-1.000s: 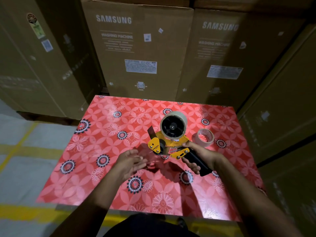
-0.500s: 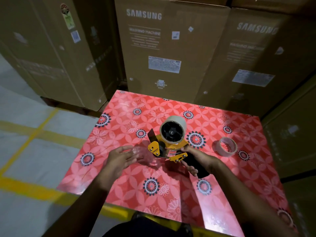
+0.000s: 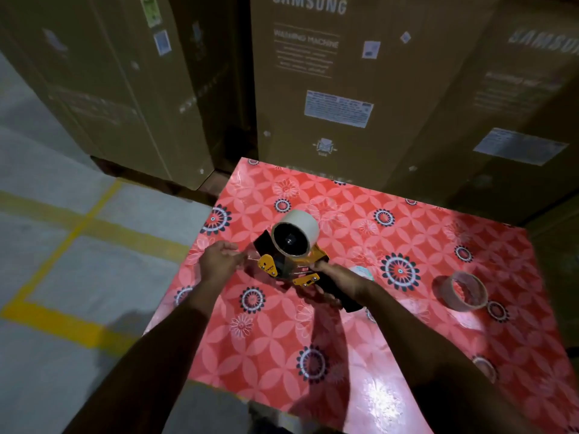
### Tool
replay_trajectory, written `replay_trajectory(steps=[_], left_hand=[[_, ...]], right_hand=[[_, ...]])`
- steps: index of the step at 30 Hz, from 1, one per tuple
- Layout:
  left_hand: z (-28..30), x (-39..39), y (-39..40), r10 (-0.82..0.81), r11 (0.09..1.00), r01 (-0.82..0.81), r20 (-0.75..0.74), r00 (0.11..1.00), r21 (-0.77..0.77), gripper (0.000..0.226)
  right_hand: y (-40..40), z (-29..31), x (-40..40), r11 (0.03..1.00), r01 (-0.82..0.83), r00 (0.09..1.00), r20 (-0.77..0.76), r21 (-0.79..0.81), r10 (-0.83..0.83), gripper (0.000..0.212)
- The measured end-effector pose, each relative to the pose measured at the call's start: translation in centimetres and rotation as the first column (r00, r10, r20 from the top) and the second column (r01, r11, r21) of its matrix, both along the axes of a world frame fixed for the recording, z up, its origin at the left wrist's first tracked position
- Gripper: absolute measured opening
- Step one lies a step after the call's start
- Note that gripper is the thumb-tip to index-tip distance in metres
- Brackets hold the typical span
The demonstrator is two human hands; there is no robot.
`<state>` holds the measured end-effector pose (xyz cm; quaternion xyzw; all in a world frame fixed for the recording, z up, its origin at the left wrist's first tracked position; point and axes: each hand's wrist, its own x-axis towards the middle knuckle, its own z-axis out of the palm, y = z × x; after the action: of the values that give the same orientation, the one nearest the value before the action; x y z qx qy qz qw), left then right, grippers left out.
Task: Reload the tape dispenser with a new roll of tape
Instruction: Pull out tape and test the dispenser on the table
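A yellow and black tape dispenser [image 3: 282, 264] is held above the red flowered table [image 3: 360, 355]. A full pale roll of tape [image 3: 296, 234] sits on its hub. My right hand [image 3: 335, 278] grips the dispenser's black handle. My left hand [image 3: 219, 261] is just left of the dispenser's front end, its fingertips pinching a clear strip of tape [image 3: 249, 256] that runs from the dispenser. A thin, nearly spent tape roll [image 3: 462, 291] lies flat on the table to the right.
Tall brown cardboard boxes [image 3: 329, 89] stand close behind and to the right of the table. To the left is grey floor with yellow lines [image 3: 72, 233]. The table's left edge runs just below my left forearm.
The view has swung left, so the table and spent roll sit further right in frame. My left hand has closed in on the dispenser's front and pinched the tape strip.
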<state>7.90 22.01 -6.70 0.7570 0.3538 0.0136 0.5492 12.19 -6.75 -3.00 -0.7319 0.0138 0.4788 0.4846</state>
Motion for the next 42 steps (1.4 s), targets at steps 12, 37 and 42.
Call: replay_trajectory(steps=[12, 37, 42], left_hand=[[-3.2, -1.7, 1.6, -0.337, 0.643, 0.296, -0.086, 0.937, 0.707, 0.051], [-5.0, -4.6, 0.3, -0.570, 0.194, 0.673, -0.476, 0.670, 0.714, 0.071], [-4.5, -4.4, -1.2, -0.569, 0.239, 0.699, -0.486, 0.663, 0.674, 0.078]], right_hand=[[2.5, -2.9, 1.0, 1.000, 0.018, 0.997, -0.070, 0.018, -0.017, 0.082], [-4.8, -2.0, -1.1, 0.999, 0.001, 0.991, -0.132, 0.045, 0.005, 0.064], [-8.1, -1.1, -0.9, 0.992, 0.098, 0.990, -0.098, -0.079, -0.106, 0.060]])
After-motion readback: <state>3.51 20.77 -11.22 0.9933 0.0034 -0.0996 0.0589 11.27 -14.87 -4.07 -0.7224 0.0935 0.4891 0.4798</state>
